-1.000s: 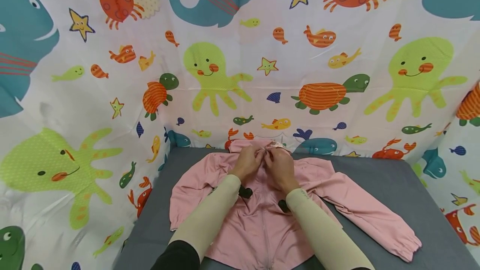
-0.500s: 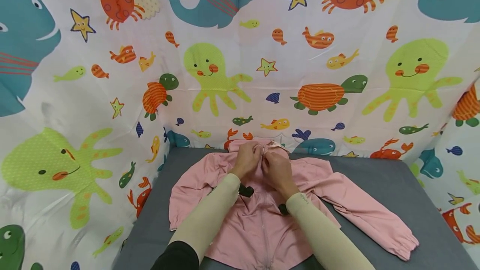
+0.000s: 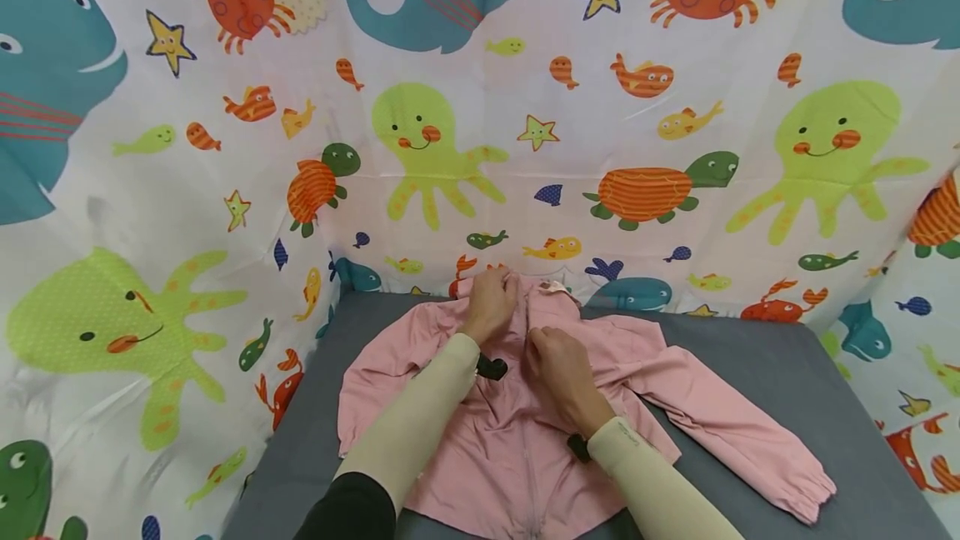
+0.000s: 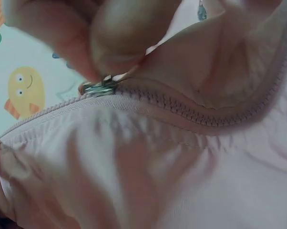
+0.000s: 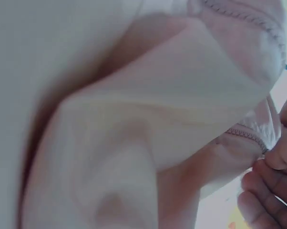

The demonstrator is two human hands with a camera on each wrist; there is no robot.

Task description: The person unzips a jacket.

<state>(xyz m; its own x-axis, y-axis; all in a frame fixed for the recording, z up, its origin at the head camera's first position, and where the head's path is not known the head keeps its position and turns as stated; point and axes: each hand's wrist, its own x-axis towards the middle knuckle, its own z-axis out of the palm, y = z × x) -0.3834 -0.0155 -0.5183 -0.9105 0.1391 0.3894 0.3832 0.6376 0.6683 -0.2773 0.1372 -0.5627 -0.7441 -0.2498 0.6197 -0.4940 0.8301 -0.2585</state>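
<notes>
A pink zip-up jacket (image 3: 480,473) lies spread out, front up, its collar toward the back. My left hand (image 3: 489,304) pinches the collar edge beside the top of the zip. Lower on the front, my right hand (image 3: 561,369) pinches the metal zip slider (image 4: 99,88), seen close up in the left wrist view. A dark slit (image 3: 527,315) shows in the zip line between the hands. Zip teeth (image 4: 196,116) curve away past the slider. Folds of pink cloth (image 5: 134,138) fill most of the right wrist view, with left-hand fingers (image 5: 277,179) at its right edge.
The jacket lies on a grey surface (image 3: 757,382). One sleeve (image 3: 742,423) stretches out to the right; the other (image 3: 375,390) bends down at the left. A curtain (image 3: 480,157) printed with sea animals stands behind and on both sides. A white label (image 3: 553,287) shows at the collar.
My right hand has moved down the jacket front, away from the left hand, and the dark slit between them has lengthened. My left hand has shifted slightly up at the collar.
</notes>
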